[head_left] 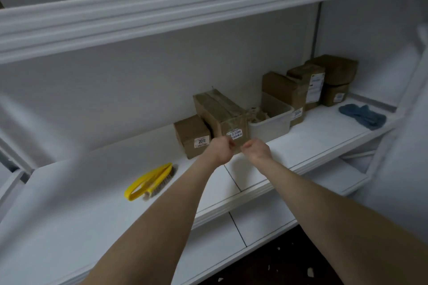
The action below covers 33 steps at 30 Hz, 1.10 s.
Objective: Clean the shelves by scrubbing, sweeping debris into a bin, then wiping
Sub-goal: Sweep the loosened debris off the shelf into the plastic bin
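Brush [150, 183] well left of fingers [228, 144]

Two bare arms reach over a white shelf [301, 146], the left hand [221, 148] and right hand [257, 148] meeting with curled fingers at the lower front of a taped brown box [221, 112]; blur hides whether they grip it. A smaller box [192, 135] sits just left of it, a white bin [272, 122] just right, with more cartons [324, 81] behind. A yellow-handled wire brush [150, 180] lies to the left, a blue cloth [362, 115] far right.
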{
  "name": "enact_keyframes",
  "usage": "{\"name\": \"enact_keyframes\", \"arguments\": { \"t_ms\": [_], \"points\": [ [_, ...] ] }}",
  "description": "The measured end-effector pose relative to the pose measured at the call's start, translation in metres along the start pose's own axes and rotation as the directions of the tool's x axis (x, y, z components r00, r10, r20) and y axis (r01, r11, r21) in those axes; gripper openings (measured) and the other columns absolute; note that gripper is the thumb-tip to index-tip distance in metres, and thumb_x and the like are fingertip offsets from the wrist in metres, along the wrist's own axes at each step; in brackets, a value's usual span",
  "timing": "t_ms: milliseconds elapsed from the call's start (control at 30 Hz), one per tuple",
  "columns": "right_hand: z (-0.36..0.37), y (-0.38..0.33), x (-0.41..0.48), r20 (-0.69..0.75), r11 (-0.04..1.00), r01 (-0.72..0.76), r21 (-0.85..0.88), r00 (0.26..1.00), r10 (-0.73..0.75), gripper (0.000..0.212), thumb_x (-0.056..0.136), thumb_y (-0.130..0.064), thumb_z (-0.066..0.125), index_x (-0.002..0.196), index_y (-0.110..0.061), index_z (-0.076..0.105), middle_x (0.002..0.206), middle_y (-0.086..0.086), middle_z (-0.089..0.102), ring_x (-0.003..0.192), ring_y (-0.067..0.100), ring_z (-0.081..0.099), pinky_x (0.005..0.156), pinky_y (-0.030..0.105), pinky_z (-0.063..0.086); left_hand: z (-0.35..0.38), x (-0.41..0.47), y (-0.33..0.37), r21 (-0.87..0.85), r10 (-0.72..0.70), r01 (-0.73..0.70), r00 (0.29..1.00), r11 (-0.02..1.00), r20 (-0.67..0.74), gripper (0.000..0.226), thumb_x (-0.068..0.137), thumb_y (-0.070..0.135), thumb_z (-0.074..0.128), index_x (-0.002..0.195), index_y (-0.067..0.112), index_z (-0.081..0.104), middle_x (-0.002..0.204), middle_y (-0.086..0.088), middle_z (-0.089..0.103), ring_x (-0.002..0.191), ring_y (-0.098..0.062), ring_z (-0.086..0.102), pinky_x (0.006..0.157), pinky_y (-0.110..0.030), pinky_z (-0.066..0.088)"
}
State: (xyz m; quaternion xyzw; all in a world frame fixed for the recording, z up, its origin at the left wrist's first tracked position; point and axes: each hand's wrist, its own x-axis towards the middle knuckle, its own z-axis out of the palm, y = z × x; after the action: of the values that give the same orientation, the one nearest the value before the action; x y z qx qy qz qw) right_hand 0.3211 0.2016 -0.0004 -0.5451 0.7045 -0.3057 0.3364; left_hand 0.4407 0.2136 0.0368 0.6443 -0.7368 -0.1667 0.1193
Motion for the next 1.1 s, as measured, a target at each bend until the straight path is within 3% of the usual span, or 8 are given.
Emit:
{"name": "enact_keyframes", "arguments": {
  "t_ms": [200, 467, 667, 733, 867, 967, 1033, 1100],
  "points": [
    [-0.045, 0.031, 0.037, -0.01, 0.973, -0.084, 0.216, 0.996, 0.088, 0.029, 0.092, -0.024, 0.055, 0.116, -0.009, 0.059, 0.116, 0.014, 0.063, 0.106, 0.031, 0.06, 0.093, 0.041, 0.051, 0.049, 0.038, 0.039, 0.147, -0.039, 0.008, 0.978, 0.989, 0.206, 0.042, 0.097, 0.023, 0.044, 0.137, 0.012, 0.047, 0.143, -0.009, 0.046, 0.132, -0.024, 0.042, 0.105, -0.029, 0.034],
    [-0.054, 0.037, 0.08, 0.086, 0.901, -0.142, 0.411, 0.989, 0.117, 0.025, 0.093, -0.033, 0.059, 0.086, -0.009, 0.056, 0.081, 0.012, 0.059, 0.061, 0.02, 0.053, 0.064, 0.031, 0.047, 0.072, 0.088, 0.039, 0.155, -0.11, 0.092, 0.988, 0.984, 0.11, 0.043, 0.091, 0.021, 0.046, 0.132, 0.011, 0.042, 0.133, -0.017, 0.049, 0.124, -0.032, 0.047, 0.099, -0.039, 0.043],
    [-0.052, 0.023, 0.116, 0.119, 0.854, -0.246, 0.457, 0.969, 0.216, 0.043, 0.084, -0.05, 0.066, 0.103, -0.013, 0.053, 0.094, 0.008, 0.06, 0.078, 0.022, 0.065, 0.073, 0.032, 0.059, 0.06, 0.118, 0.025, 0.153, -0.211, 0.202, 0.977, 0.967, 0.044, 0.045, 0.092, 0.018, 0.042, 0.134, 0.003, 0.037, 0.138, -0.019, 0.04, 0.129, -0.034, 0.042, 0.105, -0.044, 0.039],
    [-0.051, 0.019, 0.128, 0.146, 0.823, -0.298, 0.483, 0.955, 0.259, 0.048, 0.083, -0.05, 0.067, 0.106, -0.012, 0.051, 0.102, 0.01, 0.058, 0.072, 0.022, 0.065, 0.07, 0.032, 0.059, 0.056, 0.127, 0.018, 0.122, -0.25, 0.243, 0.967, 0.962, 0.043, 0.044, 0.09, 0.017, 0.043, 0.131, 0.001, 0.041, 0.135, -0.019, 0.044, 0.125, -0.034, 0.046, 0.102, -0.044, 0.042],
    [-0.041, 0.015, 0.146, 0.219, 0.721, -0.398, 0.567, 0.917, 0.334, 0.045, 0.092, -0.031, 0.062, 0.125, -0.004, 0.051, 0.086, 0.015, 0.056, 0.056, 0.024, 0.06, 0.047, 0.031, 0.049, 0.049, 0.144, 0.007, 0.019, -0.278, 0.277, 0.958, 0.961, 0.066, 0.034, 0.092, 0.016, 0.044, 0.116, -0.002, 0.058, 0.121, -0.018, 0.06, 0.111, -0.033, 0.059, 0.089, -0.038, 0.049],
    [-0.037, 0.012, 0.153, 0.189, 0.698, -0.407, 0.589, 0.91, 0.37, 0.034, 0.092, -0.014, 0.059, 0.124, -0.002, 0.053, 0.073, 0.016, 0.059, 0.045, 0.022, 0.061, 0.041, 0.027, 0.05, 0.043, 0.15, 0.008, -0.252, -0.293, 0.315, 0.948, 0.915, 0.122, 0.03, 0.099, 0.016, 0.04, 0.109, -0.005, 0.059, 0.103, -0.017, 0.065, 0.091, -0.03, 0.065, 0.087, -0.04, 0.05],
    [-0.035, 0.013, 0.152, 0.164, 0.696, -0.4, 0.596, 0.91, 0.381, 0.033, 0.09, -0.009, 0.06, 0.121, -0.001, 0.055, 0.068, 0.016, 0.062, 0.036, 0.018, 0.06, 0.038, 0.024, 0.05, 0.038, 0.145, 0.018, -0.436, -0.324, 0.363, 0.932, 0.823, 0.164, 0.039, 0.103, 0.024, 0.032, 0.103, -0.005, 0.057, 0.088, -0.015, 0.063, 0.063, -0.021, 0.061, 0.067, -0.036, 0.054],
    [-0.036, 0.014, 0.142, 0.16, 0.708, -0.406, 0.578, 0.907, 0.389, 0.032, 0.089, -0.009, 0.06, 0.119, 0.0, 0.056, 0.062, 0.015, 0.062, 0.039, 0.017, 0.059, 0.038, 0.023, 0.049, 0.034, 0.14, 0.028, -0.54, -0.324, 0.366, 0.93, 0.757, 0.176, 0.048, 0.101, 0.041, 0.029, 0.113, 0.001, 0.052, 0.098, -0.016, 0.062, 0.059, -0.019, 0.06, 0.055, -0.031, 0.051]
  ]
}}
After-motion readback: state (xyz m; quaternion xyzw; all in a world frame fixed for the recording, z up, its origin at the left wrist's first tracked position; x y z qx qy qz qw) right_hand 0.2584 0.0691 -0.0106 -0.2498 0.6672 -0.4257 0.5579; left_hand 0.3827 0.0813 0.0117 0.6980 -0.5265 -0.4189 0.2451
